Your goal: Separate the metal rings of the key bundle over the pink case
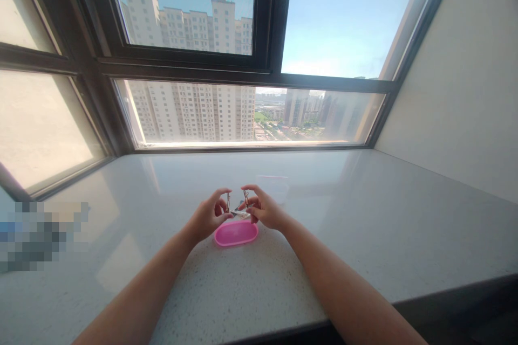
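A pink oval lid or shallow dish (pixel 236 233) lies on the pale stone sill (pixel 364 215) in front of me. Just above its far edge, my left hand (pixel 208 216) pinches a small metal piece (pixel 228 202) between thumb and forefinger. My right hand (pixel 264 209) pinches a similar small metal piece (pixel 245 197) right beside it. The two pieces stand close together, almost touching; what they are is too small to tell. Another thin metal bit (pixel 238 214) seems to lie between the hands, partly hidden.
A faint clear container (pixel 273 186) stands on the sill just behind my right hand. The sill runs wide to both sides, bounded by dark window frames (pixel 251 146) at the back and a slanted wall (pixel 465 91) on the right. A blurred patch sits at far left.
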Available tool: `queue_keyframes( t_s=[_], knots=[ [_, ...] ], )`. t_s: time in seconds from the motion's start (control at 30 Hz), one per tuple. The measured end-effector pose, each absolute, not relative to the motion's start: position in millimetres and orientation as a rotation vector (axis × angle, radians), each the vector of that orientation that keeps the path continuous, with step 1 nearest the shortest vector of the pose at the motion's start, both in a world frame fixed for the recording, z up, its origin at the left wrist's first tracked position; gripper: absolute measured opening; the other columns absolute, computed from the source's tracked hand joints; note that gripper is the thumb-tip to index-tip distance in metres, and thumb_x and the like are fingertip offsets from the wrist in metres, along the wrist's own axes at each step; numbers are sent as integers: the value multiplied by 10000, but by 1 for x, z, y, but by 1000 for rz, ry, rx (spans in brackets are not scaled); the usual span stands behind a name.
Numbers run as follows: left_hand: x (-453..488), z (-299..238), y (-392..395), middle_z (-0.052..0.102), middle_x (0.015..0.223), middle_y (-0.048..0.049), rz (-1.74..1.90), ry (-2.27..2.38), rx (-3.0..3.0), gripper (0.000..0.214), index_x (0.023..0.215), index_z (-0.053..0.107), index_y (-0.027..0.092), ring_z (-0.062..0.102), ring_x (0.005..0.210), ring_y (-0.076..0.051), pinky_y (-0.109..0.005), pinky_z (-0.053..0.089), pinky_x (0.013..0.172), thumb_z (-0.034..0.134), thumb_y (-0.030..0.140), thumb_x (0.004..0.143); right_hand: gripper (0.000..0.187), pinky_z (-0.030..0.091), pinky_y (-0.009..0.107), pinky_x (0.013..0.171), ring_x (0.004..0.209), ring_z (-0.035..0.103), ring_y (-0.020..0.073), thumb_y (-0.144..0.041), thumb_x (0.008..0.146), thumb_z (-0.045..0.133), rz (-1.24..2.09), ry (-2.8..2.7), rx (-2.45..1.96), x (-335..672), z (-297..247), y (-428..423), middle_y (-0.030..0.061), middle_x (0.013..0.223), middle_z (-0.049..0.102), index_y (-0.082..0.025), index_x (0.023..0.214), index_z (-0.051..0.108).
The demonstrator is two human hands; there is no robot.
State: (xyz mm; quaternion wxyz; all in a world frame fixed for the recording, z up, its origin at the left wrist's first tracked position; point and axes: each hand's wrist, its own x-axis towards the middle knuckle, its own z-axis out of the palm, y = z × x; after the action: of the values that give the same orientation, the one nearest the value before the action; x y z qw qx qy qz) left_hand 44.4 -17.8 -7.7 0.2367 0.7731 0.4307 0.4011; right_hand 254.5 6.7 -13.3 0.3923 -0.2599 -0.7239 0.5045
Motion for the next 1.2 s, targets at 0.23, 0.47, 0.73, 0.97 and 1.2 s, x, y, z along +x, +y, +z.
queue_keyframes(
  t_s=[0.23, 0.47, 0.73, 0.97, 1.2],
  knots=[
    [45, -7, -19, 549, 684, 56, 1101, 1180, 2114, 556, 1221, 401, 238, 443, 516, -76, -191, 377, 518, 644, 226, 721, 516, 448, 171, 427, 435, 528, 47, -95, 771, 460, 1286, -1842, -660, 255, -15, 8, 32, 915, 651, -275, 1236, 328],
    [44, -7, -18, 551, 697, 52, 1092, 1192, 2118, 555, 1223, 399, 242, 452, 524, -78, -195, 386, 522, 638, 222, 723, 520, 455, 170, 433, 437, 526, 44, -94, 773, 455, 1278, -1846, -666, 255, -15, 7, 35, 922, 650, -275, 1244, 324],
    [44, -8, -18, 553, 699, 47, 1085, 1176, 2116, 553, 1235, 392, 239, 454, 515, -81, -192, 377, 499, 625, 237, 734, 509, 458, 172, 439, 438, 517, 44, -103, 777, 452, 1246, -1851, -690, 254, -14, 5, 26, 900, 642, -271, 1241, 327],
    [44, -6, -19, 591, 715, 34, 1103, 1174, 2122, 555, 1239, 402, 237, 511, 556, -97, -215, 423, 556, 614, 200, 728, 512, 451, 170, 437, 435, 502, 42, -101, 771, 468, 1196, -1832, -704, 254, -10, 2, 10, 862, 630, -273, 1235, 339],
    [45, -5, -20, 635, 767, 11, 1105, 1184, 2118, 531, 1237, 390, 230, 564, 617, -119, -246, 456, 614, 574, 167, 743, 525, 451, 168, 423, 440, 489, 43, -130, 760, 528, 1174, -1838, -747, 254, -11, 3, -7, 827, 603, -276, 1231, 350]
  ],
)
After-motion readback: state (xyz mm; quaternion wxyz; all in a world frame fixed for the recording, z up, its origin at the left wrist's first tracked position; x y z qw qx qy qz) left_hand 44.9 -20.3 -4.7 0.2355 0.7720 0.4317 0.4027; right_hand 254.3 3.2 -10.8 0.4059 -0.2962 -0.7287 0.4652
